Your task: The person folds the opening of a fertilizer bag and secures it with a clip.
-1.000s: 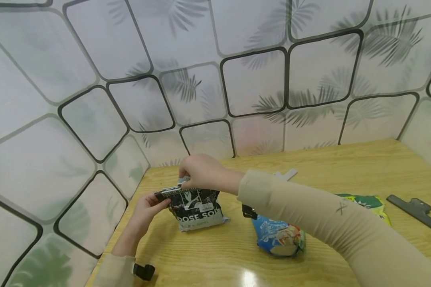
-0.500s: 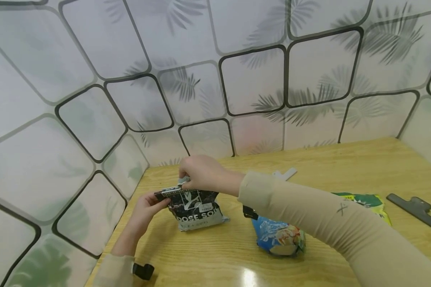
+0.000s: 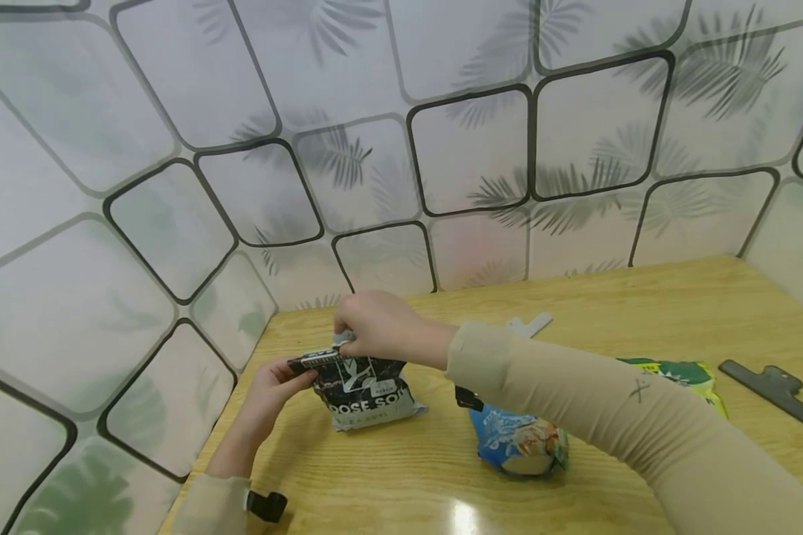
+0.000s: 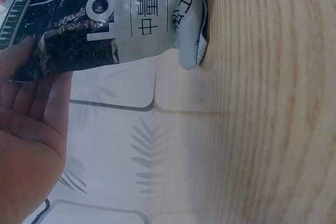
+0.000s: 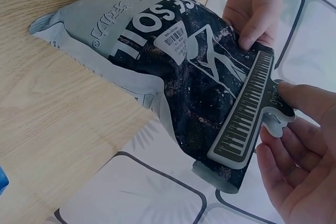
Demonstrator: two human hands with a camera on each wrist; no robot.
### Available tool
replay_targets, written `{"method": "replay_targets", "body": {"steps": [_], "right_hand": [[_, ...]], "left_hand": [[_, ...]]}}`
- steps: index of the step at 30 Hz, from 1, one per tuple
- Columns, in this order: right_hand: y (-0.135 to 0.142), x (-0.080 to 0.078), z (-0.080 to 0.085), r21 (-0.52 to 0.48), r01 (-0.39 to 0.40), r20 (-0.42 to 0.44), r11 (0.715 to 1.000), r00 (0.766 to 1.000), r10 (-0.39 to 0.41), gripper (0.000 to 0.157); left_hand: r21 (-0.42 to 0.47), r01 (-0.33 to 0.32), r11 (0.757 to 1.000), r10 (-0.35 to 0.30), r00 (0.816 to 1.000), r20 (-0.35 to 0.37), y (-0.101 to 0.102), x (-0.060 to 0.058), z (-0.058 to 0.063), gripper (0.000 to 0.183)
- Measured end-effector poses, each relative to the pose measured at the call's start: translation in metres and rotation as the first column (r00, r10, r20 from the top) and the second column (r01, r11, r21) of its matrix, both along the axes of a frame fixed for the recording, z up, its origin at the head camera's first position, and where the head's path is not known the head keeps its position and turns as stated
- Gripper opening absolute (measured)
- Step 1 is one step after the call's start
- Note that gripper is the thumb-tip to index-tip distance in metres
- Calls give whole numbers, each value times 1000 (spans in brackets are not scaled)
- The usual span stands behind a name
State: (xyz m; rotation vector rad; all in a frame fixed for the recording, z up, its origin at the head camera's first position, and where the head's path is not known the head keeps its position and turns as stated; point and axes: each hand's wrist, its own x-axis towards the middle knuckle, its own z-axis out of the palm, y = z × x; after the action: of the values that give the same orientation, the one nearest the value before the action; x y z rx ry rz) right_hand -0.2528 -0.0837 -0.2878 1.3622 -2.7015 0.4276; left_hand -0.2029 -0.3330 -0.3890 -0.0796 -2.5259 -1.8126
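Note:
A black and light-grey soil bag (image 3: 368,401) stands at the left of the wooden table, its top folded over. Across that fold sits a bag clip (image 5: 244,111) with a piano-key pattern. My left hand (image 3: 265,397) pinches the bag's left top corner, thumb in front and fingers behind, as the left wrist view (image 4: 31,135) also shows from the side. With thumb and fingers on its handles, my right hand (image 5: 304,145) grips the clip from above. In the head view the right hand (image 3: 378,325) hides part of the clip.
A blue food bag (image 3: 517,442) lies right of the soil bag. Partly behind the right sleeve (image 3: 595,397) are a yellow-green bag (image 3: 692,375) and a white clip (image 3: 535,325). A dark grey clip (image 3: 772,392) lies far right. Patterned walls (image 3: 475,156) border the table.

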Motion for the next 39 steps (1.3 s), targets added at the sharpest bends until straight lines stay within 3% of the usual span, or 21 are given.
{"method": "replay_targets", "body": {"steps": [14, 39], "right_hand": [[-2, 2, -2, 43, 13, -16, 999, 1000, -12, 24], [7, 0, -7, 49, 20, -29, 999, 999, -19, 24]], "left_hand": [[3, 33, 999, -33, 999, -7, -1, 2, -3, 15], [32, 18, 999, -17, 1000, -8, -1, 1, -3, 27]]}}
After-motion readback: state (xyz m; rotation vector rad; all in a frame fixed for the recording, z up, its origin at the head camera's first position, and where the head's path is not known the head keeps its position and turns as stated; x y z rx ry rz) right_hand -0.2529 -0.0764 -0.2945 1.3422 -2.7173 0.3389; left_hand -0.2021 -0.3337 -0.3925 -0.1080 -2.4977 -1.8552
